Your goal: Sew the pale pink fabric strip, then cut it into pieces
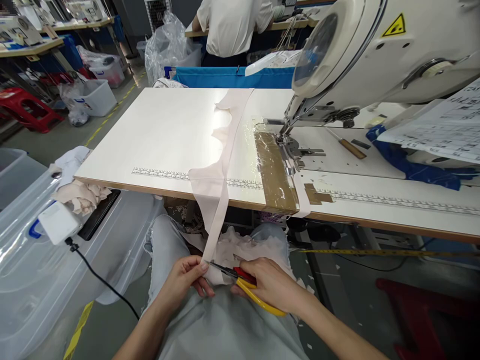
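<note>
My left hand (190, 276) pinches the lower end of a pale pink fabric strip (217, 220) above my lap. From there the strip runs up over the table's front edge and across the white top, with scalloped pieces along its left side. My right hand (268, 282) grips scissors (249, 292) with yellow and red handles. Their dark blades point left and reach the strip right beside my left fingertips. More crumpled pale fabric (240, 250) lies on my lap beneath the scissors.
A sewing machine (348, 60) stands on the right of the white table (157, 135). An awl (352, 148) with a wooden handle lies by it. At left is a clear plastic bin (112, 250) with a white charger (60, 222) on its lid. A person (234, 30) sits beyond the table.
</note>
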`<move>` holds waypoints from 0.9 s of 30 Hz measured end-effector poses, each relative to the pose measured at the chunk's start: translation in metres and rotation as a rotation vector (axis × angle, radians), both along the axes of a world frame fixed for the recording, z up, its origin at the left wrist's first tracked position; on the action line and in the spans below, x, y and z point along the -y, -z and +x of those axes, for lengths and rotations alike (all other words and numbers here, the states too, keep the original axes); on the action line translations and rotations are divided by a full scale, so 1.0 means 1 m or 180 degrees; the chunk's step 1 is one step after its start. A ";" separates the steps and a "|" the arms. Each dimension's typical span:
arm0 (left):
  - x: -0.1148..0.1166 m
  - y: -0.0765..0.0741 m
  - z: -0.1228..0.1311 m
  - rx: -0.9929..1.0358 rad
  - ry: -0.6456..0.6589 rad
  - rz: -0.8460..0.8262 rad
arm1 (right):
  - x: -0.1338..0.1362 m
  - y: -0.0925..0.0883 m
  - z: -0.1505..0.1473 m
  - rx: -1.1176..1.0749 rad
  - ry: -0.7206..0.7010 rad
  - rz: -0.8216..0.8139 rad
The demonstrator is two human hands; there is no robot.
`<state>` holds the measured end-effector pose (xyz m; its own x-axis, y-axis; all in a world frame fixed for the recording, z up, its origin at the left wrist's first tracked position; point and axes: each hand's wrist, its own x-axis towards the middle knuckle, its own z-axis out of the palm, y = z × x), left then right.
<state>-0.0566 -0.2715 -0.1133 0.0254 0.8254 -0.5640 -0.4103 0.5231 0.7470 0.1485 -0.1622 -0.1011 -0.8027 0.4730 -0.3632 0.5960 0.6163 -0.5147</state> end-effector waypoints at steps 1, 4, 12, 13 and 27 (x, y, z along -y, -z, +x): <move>0.000 0.000 0.000 0.0019 -0.0003 0.0000 | 0.000 0.000 0.000 0.0019 0.0006 0.0004; 0.000 0.002 -0.001 0.0045 -0.0020 -0.0002 | 0.000 -0.003 -0.004 0.0050 -0.0042 0.0128; 0.001 0.008 -0.002 -0.0096 0.0163 -0.0025 | 0.000 0.002 -0.013 -0.0001 -0.0008 0.0173; 0.001 0.010 -0.005 -0.0228 0.0256 0.0000 | 0.001 0.003 -0.012 0.0028 0.0034 0.0175; -0.074 0.030 -0.018 -0.2956 -0.0360 0.1204 | 0.024 0.010 0.031 -0.0584 0.1049 -0.0433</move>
<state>-0.0743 -0.1971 -0.1434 -0.3804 0.9246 -0.0213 0.3857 0.1796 0.9050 0.1791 -0.1865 -0.1107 -0.6734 0.6734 -0.3051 0.6410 0.3263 -0.6947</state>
